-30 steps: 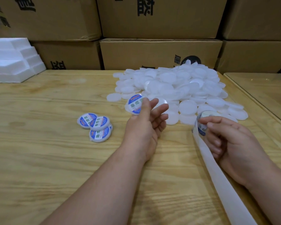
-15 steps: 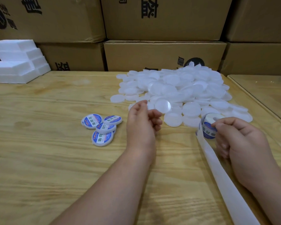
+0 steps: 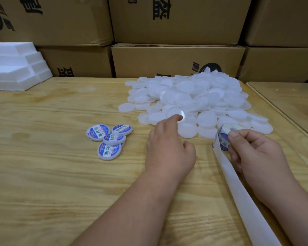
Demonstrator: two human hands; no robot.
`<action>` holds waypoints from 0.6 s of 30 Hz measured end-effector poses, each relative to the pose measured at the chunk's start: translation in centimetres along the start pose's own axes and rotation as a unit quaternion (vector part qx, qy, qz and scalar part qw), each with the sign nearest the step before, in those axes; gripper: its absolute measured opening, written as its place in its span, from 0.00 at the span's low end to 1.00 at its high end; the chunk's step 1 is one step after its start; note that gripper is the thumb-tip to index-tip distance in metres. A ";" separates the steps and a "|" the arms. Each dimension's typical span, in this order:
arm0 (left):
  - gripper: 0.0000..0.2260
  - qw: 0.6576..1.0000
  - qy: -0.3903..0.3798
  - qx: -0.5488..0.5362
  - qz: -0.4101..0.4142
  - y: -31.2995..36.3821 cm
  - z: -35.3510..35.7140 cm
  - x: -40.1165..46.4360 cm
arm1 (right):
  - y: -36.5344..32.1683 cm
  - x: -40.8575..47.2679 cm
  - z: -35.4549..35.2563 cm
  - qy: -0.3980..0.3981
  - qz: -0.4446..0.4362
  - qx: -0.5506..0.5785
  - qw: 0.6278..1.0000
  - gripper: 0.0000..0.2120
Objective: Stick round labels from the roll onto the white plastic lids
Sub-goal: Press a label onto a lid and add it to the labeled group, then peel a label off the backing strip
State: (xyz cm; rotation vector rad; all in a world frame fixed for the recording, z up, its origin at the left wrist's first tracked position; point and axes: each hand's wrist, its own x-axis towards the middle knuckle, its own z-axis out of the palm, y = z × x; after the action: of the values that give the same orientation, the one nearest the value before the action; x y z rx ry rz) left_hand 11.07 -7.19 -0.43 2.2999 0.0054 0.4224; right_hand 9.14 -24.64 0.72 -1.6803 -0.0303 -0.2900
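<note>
At the near edge of the lid pile, the left hand reaches out, its forefinger touching one bare lid, gripping nothing. Right of the pile's near edge, the right hand pinches the label roll, whose spent backing strip trails toward the viewer. Left of the pile, four labelled lids lie on the bench. I judge the job barely begun: most lids remain blank.

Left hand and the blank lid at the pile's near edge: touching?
Touching. In the head view, the left hand has its index fingertip on the blank lid.
</note>
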 end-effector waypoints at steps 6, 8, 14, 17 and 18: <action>0.30 0.993 -0.001 0.103 -0.055 -0.5 0.3 0.1 | 0.9 0.3 0.0 0.008 -0.005 -0.015 1.000 0.10; 0.29 0.992 -0.009 0.111 -0.051 -0.4 0.3 0.1 | 1.0 0.3 0.0 0.009 -0.023 -0.043 0.999 0.10; 0.29 0.993 -0.026 0.106 -0.041 0.0 0.1 0.1 | 0.9 0.1 0.2 -0.016 -0.069 -0.086 0.994 0.12; 0.28 0.990 -0.020 0.126 -0.064 0.0 0.1 0.1 | 0.9 0.1 0.2 -0.018 -0.072 -0.116 0.990 0.04; 0.29 0.989 -0.025 0.132 -0.064 0.0 0.1 0.1 | 0.9 0.1 0.1 -0.014 -0.069 -0.130 0.989 0.05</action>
State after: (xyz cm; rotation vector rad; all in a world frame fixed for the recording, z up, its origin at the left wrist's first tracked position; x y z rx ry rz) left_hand 11.16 -7.23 -0.48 2.5527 0.1946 0.3114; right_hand 9.45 -24.68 -0.14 -1.9452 -0.1342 -0.3873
